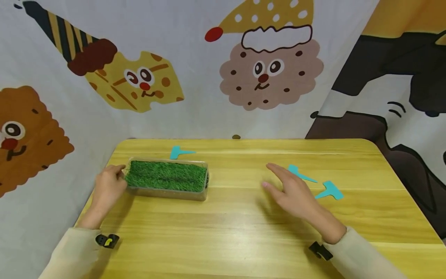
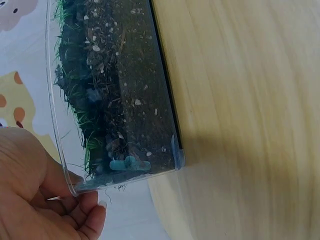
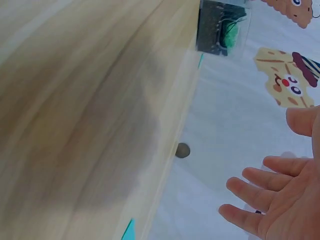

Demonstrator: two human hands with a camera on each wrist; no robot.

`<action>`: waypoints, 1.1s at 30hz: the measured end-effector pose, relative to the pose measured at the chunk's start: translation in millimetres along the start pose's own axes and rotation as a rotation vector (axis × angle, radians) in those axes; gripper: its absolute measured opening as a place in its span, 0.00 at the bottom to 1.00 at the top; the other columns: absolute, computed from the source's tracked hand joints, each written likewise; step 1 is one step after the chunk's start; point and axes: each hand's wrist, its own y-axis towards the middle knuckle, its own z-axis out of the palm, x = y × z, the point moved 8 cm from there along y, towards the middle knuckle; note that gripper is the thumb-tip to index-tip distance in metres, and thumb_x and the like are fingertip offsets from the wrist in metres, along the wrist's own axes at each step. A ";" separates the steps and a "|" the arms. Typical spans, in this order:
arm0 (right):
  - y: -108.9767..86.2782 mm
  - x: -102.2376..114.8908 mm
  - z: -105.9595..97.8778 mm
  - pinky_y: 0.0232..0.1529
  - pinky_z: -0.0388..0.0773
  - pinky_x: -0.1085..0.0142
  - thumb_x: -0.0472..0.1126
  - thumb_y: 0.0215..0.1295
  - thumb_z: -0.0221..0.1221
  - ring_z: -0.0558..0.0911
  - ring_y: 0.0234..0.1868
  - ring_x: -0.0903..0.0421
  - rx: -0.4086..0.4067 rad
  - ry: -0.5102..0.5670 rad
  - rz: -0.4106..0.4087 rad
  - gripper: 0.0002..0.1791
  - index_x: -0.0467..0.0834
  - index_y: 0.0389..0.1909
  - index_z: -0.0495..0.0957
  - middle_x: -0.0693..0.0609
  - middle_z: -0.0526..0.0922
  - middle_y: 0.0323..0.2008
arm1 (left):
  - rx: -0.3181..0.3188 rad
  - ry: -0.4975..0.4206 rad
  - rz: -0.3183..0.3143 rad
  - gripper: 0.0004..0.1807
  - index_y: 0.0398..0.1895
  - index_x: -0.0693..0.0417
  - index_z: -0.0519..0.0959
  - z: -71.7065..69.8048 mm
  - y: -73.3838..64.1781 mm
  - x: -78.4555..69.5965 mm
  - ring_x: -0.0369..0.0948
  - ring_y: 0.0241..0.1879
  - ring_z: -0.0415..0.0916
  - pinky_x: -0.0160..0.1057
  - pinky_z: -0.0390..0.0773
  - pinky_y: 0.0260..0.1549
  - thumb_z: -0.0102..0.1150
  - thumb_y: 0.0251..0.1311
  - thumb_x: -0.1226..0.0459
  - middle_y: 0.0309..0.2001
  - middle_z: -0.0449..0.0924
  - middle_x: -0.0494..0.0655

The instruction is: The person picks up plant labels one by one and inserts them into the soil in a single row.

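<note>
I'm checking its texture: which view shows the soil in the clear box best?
The left wrist view: through the clear box, the soil shows large, its pale bits distinct. The head view shows mostly the grass on top; the right wrist view shows only a small, dark patch of soil.

Right grip [image 3: 287, 192] outstretched, 1 clear box [image 3: 209, 35], wooden table [image 3: 90, 110]

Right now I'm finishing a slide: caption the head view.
The left hand grips a clear box of green turf; the right hand hovers above the table, near two turquoise T-shaped tags.
</note>
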 end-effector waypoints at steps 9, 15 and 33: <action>11.2 10.5 15.5 0.71 0.66 0.39 0.56 0.79 0.58 0.69 0.74 0.38 0.028 0.057 0.022 0.34 0.39 0.75 0.68 0.41 0.72 0.73 | 0.039 -0.034 -0.015 0.23 0.58 0.83 0.75 7.4 -0.9 -7.9 0.47 0.26 0.66 0.38 0.62 0.22 0.46 0.59 0.81 0.39 0.78 0.69; 15.1 16.5 24.9 0.70 0.68 0.41 0.56 0.78 0.59 0.71 0.73 0.39 0.048 0.095 0.038 0.33 0.40 0.74 0.70 0.42 0.73 0.72 | 0.057 -0.056 -0.019 0.22 0.59 0.83 0.75 10.9 -3.0 -13.8 0.48 0.28 0.68 0.38 0.64 0.23 0.45 0.62 0.80 0.41 0.78 0.70; 25.1 31.7 56.4 0.57 0.80 0.48 0.49 0.77 0.62 0.84 0.54 0.50 0.091 0.219 0.021 0.23 0.36 0.62 0.81 0.45 0.86 0.55 | 0.116 -0.099 -0.015 0.21 0.62 0.81 0.74 25.0 -8.7 -32.3 0.46 0.27 0.69 0.36 0.66 0.20 0.46 0.67 0.80 0.43 0.80 0.69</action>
